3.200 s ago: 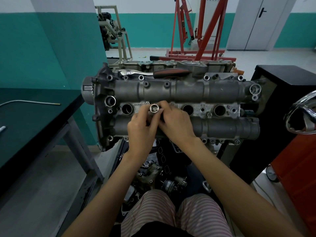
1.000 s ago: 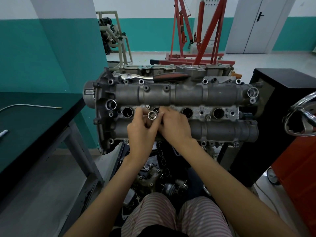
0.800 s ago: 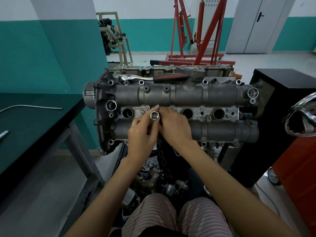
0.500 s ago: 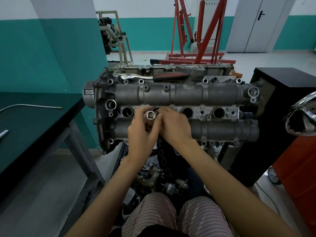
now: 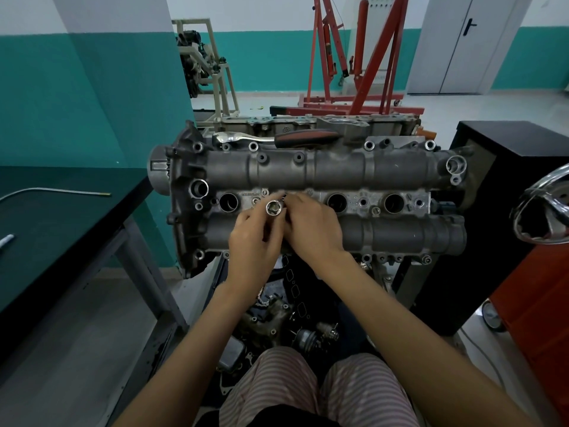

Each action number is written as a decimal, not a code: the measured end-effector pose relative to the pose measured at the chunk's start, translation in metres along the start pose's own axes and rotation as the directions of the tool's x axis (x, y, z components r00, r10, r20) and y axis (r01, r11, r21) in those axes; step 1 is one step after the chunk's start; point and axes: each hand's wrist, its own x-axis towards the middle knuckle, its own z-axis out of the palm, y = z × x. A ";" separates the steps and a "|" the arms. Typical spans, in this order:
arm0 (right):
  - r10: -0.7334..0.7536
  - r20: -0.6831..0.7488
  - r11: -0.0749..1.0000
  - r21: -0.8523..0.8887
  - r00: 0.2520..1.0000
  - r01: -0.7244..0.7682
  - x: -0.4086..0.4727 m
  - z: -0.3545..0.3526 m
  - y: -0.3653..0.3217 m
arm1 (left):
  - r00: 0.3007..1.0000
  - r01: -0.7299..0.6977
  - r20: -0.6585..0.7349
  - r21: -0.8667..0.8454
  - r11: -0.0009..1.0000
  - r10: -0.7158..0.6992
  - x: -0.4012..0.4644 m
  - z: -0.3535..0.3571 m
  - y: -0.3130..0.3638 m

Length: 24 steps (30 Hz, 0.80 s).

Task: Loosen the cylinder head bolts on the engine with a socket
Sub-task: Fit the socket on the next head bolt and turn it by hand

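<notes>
Far out at nine o'clock: a dark green bench (image 5: 61, 217) carrying a thin bent rod (image 5: 55, 191), parked well apart from the work, likely just set aside.

Nearer centre: the engine (image 5: 385, 174) lying lengthwise across the view, plug wells and bolt holes facing up, probably turned that way to give a tool straight access from above.

At ten o'clock from the hands, a row of small bolt heads beside the leftmost well; whether any is slack cannot be told.

Left hand (image 5: 252, 241) reaching up from six o'clock, fingers curled narrowly round the socket (image 5: 274, 208), open end turned toward the camera, apparently held up for checking or seating rather than pressed onto a bolt.

Right hand (image 5: 317, 232) just beside it at three o'clock, fingertips (image 5: 294, 200) bunched against the socket's far side, seemingly steadying or twisting it; how tightly gripped, cannot tell.

At twelve o'clock, a ratchet (image 5: 277, 138) with a black and red handle resting along the engine's far edge, within reach, presumably waiting for the socket.

Far at three o'clock: a black cabinet (image 5: 523, 143) and a chromed wheel (image 5: 542, 211).
</notes>
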 end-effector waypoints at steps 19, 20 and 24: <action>0.060 -0.001 0.996 0.071 0.998 -0.060 -0.001 -0.003 -0.002 | 0.996 0.088 -0.026 -0.025 0.996 -0.089 0.007 0.002 0.010; 0.057 0.010 0.996 0.073 0.998 -0.058 0.000 -0.003 -0.002 | 0.996 0.093 0.000 -0.018 0.996 -0.093 0.006 0.001 0.009; 0.027 0.019 0.999 0.039 0.999 -0.027 0.002 -0.002 -0.001 | 0.999 0.022 0.044 0.064 0.998 -0.025 0.004 -0.003 0.009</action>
